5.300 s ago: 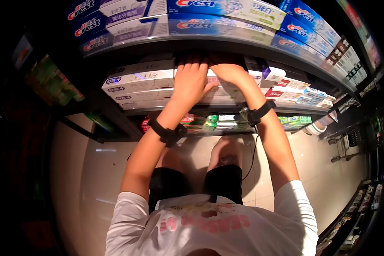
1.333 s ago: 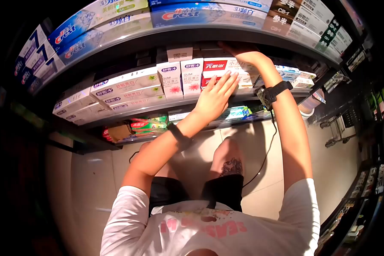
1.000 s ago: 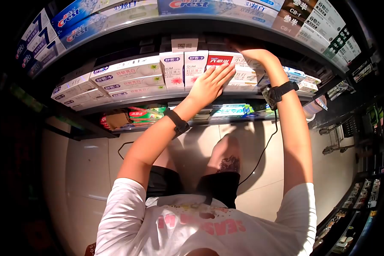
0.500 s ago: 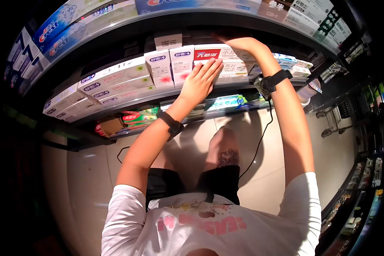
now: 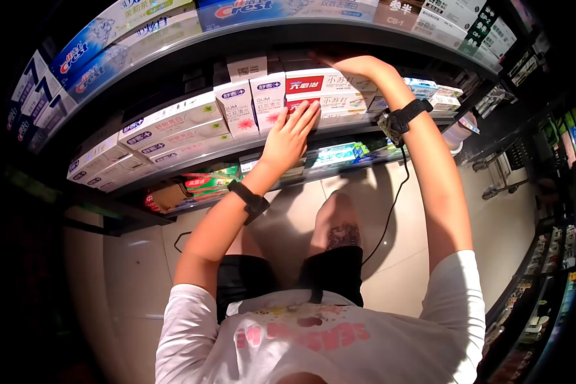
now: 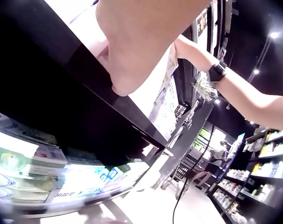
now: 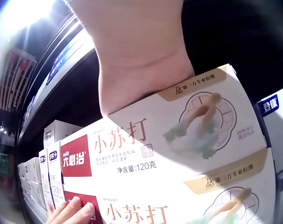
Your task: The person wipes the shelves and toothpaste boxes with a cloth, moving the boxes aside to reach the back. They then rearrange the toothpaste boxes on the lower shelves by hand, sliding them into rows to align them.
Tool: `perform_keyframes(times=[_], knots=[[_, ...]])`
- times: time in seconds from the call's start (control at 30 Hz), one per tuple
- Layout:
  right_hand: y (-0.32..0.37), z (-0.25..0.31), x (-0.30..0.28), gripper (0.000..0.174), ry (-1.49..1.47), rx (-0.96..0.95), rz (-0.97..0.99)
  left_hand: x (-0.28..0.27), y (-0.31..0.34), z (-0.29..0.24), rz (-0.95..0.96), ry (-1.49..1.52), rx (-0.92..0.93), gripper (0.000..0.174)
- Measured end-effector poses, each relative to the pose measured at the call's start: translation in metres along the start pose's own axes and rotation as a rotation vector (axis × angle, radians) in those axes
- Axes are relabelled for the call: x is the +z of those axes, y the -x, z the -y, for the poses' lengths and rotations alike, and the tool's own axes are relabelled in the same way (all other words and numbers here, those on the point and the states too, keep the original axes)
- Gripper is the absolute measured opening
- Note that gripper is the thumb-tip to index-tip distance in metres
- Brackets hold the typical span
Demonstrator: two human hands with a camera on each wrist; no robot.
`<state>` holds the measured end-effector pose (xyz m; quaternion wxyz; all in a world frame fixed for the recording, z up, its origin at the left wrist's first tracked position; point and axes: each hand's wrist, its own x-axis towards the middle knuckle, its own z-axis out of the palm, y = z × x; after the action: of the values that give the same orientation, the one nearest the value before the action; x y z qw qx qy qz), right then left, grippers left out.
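Observation:
My left hand (image 5: pixel 288 137) lies with straight fingers against the front of a stack of red-and-white toothpaste boxes (image 5: pixel 339 83). Two white toothpaste boxes (image 5: pixel 267 102) with pink flowers stand upright just left of those fingers. My right hand (image 5: pixel 358 66) reaches over the top of the same stack into the shaded shelf space. Its wrist is at the upper edge of the top toothpaste box (image 7: pixel 146 135) in the right wrist view, and its fingers are hidden behind that box. Left fingertips (image 7: pixel 75 201) touch the lower box's red end there.
A shelf of Crest boxes (image 5: pixel 262 11) overhangs the work. White boxes (image 5: pixel 173 121) lie stacked at left, blue-and-white ones (image 5: pixel 422 86) at right. Green and red packs (image 5: pixel 201 182) fill the shelf below. A black cable (image 5: pixel 397 198) hangs from the right wrist.
Both hands have moved from the white stack on the left to the red-and-white boxes. Lately the left hand has slid down and slightly left on their front; the right stays behind the top.

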<state>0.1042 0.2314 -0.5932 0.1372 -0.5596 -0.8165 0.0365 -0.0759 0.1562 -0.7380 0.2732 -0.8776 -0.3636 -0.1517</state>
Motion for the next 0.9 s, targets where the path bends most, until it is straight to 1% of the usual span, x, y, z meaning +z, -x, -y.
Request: perform_keyframes(times=[0.1, 0.17, 0.2, 0.27, 0.3, 0.33, 0.4, 0.43, 0.47, 0.5, 0.53, 0.57, 0.6, 0.63, 0.67, 0.7, 0.77, 0.8, 0.83, 0.9], knots=[[-0.001, -0.003, 0.001, 0.058, -0.010, -0.052, -0.017, 0.006, 0.008, 0.000, 0.040, 0.032, 0.000, 0.076], [-0.006, -0.008, 0.003, 0.057, -0.108, -0.024, 0.055, 0.013, 0.012, 0.000, 0.019, 0.071, 0.004, 0.077], [-0.007, -0.010, 0.007, 0.057, -0.101, -0.022, 0.060, 0.017, 0.014, 0.000, 0.017, 0.063, 0.009, 0.076], [-0.009, -0.016, 0.012, 0.057, 0.034, -0.003, -0.078, 0.028, 0.017, -0.002, 0.001, 0.064, 0.006, 0.075], [-0.008, -0.013, 0.009, 0.057, 0.047, 0.001, -0.077, 0.030, 0.018, -0.003, -0.008, 0.059, 0.006, 0.075], [-0.006, -0.011, 0.007, 0.057, 0.006, -0.016, -0.131, 0.032, 0.018, -0.004, 0.012, 0.037, 0.007, 0.074], [0.005, -0.007, 0.007, 0.055, -0.079, -0.061, -0.255, 0.034, 0.018, -0.005, -0.017, 0.041, -0.007, 0.077], [0.012, -0.007, 0.004, 0.055, -0.068, -0.045, -0.257, 0.034, 0.018, -0.005, -0.030, 0.042, -0.021, 0.079], [0.023, -0.008, -0.003, 0.053, -0.013, 0.104, -0.092, 0.034, 0.020, -0.003, -0.015, 0.134, -0.006, 0.075], [0.036, -0.006, -0.010, 0.051, 0.035, 0.255, 0.075, 0.038, 0.023, -0.002, -0.085, 0.184, 0.033, 0.076], [0.051, -0.001, -0.017, 0.043, 0.004, 0.279, 0.046, 0.041, 0.025, -0.001, -0.094, 0.220, 0.051, 0.076], [0.073, -0.011, -0.006, 0.037, -0.028, 0.053, -0.291, 0.043, 0.025, 0.001, -0.106, 0.247, 0.076, 0.076], [0.089, -0.020, -0.002, 0.031, -0.078, 0.041, -0.387, 0.044, 0.026, 0.004, -0.131, 0.262, 0.095, 0.075], [0.102, -0.041, 0.006, 0.031, -0.069, 0.050, -0.413, 0.044, 0.028, 0.005, -0.156, 0.290, 0.100, 0.071], [0.114, -0.072, 0.015, 0.031, -0.079, 0.108, -0.517, 0.044, 0.029, 0.008, -0.193, 0.313, 0.097, 0.068], [0.126, -0.100, 0.022, 0.036, -0.088, 0.173, -0.611, 0.046, 0.031, 0.008, -0.225, 0.351, 0.095, 0.065], [0.155, -0.145, 0.023, 0.047, -0.145, 0.298, -0.598, 0.042, 0.033, 0.008, -0.126, 0.410, 0.059, 0.065], [0.166, -0.162, 0.022, 0.051, -0.087, 0.253, -0.610, 0.051, 0.035, 0.006, -0.156, 0.273, 0.070, 0.067], [0.173, -0.171, 0.019, 0.056, -0.068, 0.232, -0.602, 0.056, 0.037, 0.008, -0.147, 0.193, 0.120, 0.068], [0.180, -0.178, 0.006, 0.062, -0.027, 0.163, -0.577, 0.064, 0.040, 0.006, -0.141, 0.099, 0.105, 0.063]])
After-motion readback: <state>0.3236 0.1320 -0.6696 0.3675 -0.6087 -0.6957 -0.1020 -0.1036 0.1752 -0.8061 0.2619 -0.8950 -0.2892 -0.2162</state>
